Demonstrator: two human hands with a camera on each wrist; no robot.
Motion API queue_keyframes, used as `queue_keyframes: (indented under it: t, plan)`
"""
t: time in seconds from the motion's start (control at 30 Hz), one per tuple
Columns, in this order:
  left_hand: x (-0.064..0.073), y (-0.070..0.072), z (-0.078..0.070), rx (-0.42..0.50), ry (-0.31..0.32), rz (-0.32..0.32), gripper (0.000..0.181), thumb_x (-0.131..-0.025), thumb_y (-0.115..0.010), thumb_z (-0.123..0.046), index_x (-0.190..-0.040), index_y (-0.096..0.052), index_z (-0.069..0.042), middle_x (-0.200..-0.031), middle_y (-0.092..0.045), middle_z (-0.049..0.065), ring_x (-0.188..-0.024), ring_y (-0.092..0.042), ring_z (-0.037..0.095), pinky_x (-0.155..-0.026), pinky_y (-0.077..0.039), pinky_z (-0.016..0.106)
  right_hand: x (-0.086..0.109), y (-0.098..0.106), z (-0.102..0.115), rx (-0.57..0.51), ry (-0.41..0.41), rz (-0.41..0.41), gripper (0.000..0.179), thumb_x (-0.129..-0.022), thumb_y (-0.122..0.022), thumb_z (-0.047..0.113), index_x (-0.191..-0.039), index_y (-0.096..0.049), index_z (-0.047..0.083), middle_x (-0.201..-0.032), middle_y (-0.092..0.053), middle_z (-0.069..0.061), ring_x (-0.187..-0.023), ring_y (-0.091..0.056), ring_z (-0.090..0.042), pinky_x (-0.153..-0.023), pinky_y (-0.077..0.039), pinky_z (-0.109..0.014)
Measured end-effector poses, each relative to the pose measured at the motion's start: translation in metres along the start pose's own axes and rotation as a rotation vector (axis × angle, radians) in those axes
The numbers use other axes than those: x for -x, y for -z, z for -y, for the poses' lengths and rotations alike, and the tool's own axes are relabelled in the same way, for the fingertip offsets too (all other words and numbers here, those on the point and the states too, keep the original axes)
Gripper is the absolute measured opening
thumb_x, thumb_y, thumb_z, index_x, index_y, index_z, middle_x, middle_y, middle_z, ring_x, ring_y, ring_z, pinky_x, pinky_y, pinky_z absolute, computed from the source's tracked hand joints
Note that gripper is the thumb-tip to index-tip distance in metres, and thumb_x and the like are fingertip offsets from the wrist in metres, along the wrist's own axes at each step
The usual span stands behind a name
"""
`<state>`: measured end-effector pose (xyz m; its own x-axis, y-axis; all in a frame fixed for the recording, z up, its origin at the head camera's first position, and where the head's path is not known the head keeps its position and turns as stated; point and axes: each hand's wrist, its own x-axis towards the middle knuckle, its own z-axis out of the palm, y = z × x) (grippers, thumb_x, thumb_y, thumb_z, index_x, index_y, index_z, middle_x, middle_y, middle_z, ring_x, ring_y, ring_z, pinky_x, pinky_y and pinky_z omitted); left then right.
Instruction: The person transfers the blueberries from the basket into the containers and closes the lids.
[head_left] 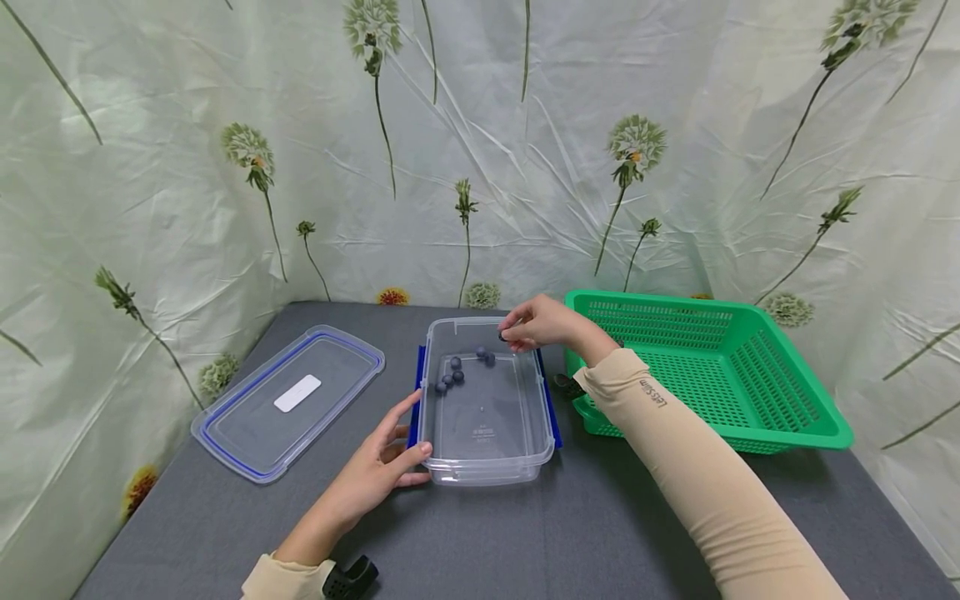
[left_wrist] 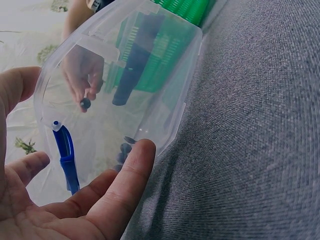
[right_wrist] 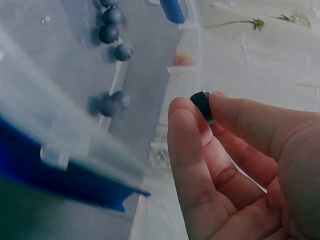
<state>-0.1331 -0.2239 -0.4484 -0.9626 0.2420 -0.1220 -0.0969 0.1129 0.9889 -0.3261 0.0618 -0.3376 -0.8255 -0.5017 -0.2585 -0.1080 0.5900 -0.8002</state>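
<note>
A clear plastic food container (head_left: pixel 487 472) with blue side latches stands uncovered on the grey cloth, several blueberries (head_left: pixel 457 376) lying in its far left part. My left hand (head_left: pixel 375 468) touches its near left corner, thumb at the rim; in the left wrist view the outstretched fingers (left_wrist: pixel 125 182) are spread against the side wall. Above the container's far right corner, my right hand (head_left: pixel 543 322) pinches a single blueberry (right_wrist: pixel 202 106) between thumb and fingertips. The right wrist view shows this berry apart from those inside.
On the left lies the container's clear lid (head_left: pixel 251 417) with a blue seal and a white label. A green perforated basket (head_left: pixel 798 367) stands to the right, partly behind my right forearm. A floral sheet (head_left: pixel 480 142) hangs behind the cloth-covered table (head_left: pixel 480 542).
</note>
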Motion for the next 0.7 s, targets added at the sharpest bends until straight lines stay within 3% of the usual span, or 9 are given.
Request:
queue_keyframes:
  t: [0.2, 0.37, 0.53, 0.7]
  plan:
    - [0.0, 0.0, 0.0, -0.01, 0.008, -0.005, 0.079, -0.107, -0.069, -0.021, -0.168, -0.025, -0.044, -0.163, -0.034, 0.034, -0.14, -0.054, 0.047, -0.095, -0.066, 0.047, -0.006, -0.012, 0.008, 0.039, -0.01, 0.016, 0.026, -0.106, -0.068, 0.012, -0.127, -0.074, -0.002, -0.105, -0.08, -0.017, -0.097, -0.078, -0.027, -0.082, -0.066, -0.028]
    - [-0.001, 0.0, 0.001, -0.009, 0.009, -0.005, 0.079, -0.107, -0.069, -0.021, -0.168, -0.025, -0.044, -0.163, -0.034, 0.034, -0.14, -0.054, 0.048, -0.095, -0.066, 0.047, -0.012, -0.02, 0.012, 0.015, -0.042, 0.023, 0.027, -0.106, -0.067, 0.009, -0.129, -0.073, -0.005, -0.109, -0.079, -0.02, -0.086, -0.075, -0.017, -0.083, -0.067, -0.03]
    - [-0.002, 0.0, 0.0, -0.009, 0.013, -0.004, 0.078, -0.108, -0.067, -0.019, -0.168, -0.025, -0.044, -0.163, -0.035, 0.034, -0.139, -0.055, 0.047, -0.095, -0.066, 0.047, -0.02, -0.026, 0.013, 0.015, -0.085, 0.005, 0.027, -0.107, -0.066, 0.007, -0.13, -0.072, -0.005, -0.106, -0.078, -0.018, -0.082, -0.073, -0.014, -0.098, -0.065, -0.042]
    - [-0.002, -0.001, -0.001, -0.011, 0.019, -0.015, 0.079, -0.107, -0.068, -0.018, -0.168, -0.025, -0.043, -0.162, -0.036, 0.034, -0.139, -0.055, 0.047, -0.094, -0.066, 0.046, -0.022, -0.029, 0.015, 0.014, -0.102, 0.001, 0.031, -0.108, -0.064, 0.007, -0.136, -0.069, -0.005, -0.114, -0.077, -0.021, -0.092, -0.076, -0.022, -0.106, -0.061, -0.048]
